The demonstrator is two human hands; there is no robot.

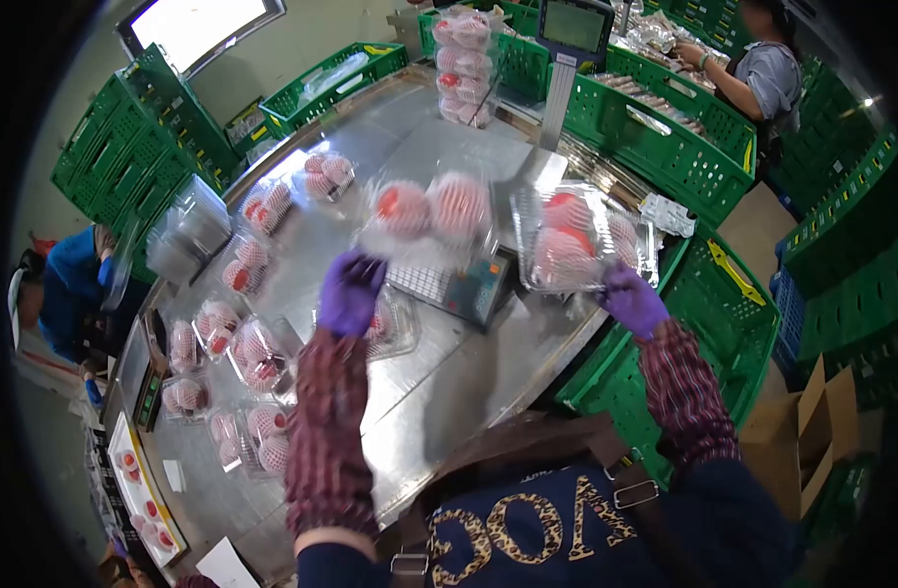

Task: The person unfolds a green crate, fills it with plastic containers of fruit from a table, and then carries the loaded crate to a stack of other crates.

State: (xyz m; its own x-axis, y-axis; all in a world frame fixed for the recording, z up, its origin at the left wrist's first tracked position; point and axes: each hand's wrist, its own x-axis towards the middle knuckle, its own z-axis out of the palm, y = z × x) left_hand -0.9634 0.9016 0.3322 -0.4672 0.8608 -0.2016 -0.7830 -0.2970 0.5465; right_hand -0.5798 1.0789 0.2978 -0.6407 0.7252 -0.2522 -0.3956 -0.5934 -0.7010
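My left hand (353, 292), in a purple glove, is closed on the near left edge of a clear plastic fruit pack (431, 208). Red fruit in white foam nets shows inside it. The pack is above the scale, and its edges are blurred. My right hand (633, 299), also gloved, grips the lower right corner of another clear fruit pack (563, 250), tilted at the table's right edge. Below the left pack sits the scale's keypad (459, 289). Beside my left wrist, partly hidden, lies one more fruit pack (395, 323).
Several fruit packs (258, 355) lie on the left of the metal table (419, 402); a stack of packs (463, 69) stands at the back. A green crate (733, 328) is at my right, near a cardboard box (811, 441). Two other people work nearby, back right and far left.
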